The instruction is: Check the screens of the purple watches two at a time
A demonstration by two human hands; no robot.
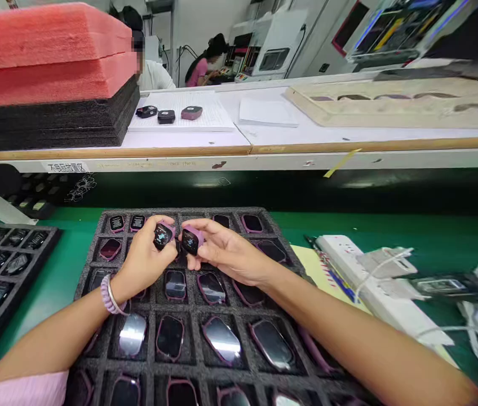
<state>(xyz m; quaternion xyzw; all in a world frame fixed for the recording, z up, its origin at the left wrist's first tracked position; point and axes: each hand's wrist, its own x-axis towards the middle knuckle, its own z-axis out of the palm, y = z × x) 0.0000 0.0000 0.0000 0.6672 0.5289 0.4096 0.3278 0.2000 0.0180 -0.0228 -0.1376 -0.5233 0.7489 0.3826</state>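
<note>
Smartwatch bodies fill the black foam tray (pixel 95 265) on the green bench, and two are lifted out above its far rows. The left hand (pixel 144 262) pinches one watch (pixel 163 235) by its edges, screen lit and turned toward the wearer; the right hand (pixel 224 254) grips a second watch (pixel 191 241) just beside it, almost touching. Both screens seem powered on, though the detail is too small to read. Holding each by its pink casing keeps fingers off the glass, and staying low over the tray limits any drop.
</note>
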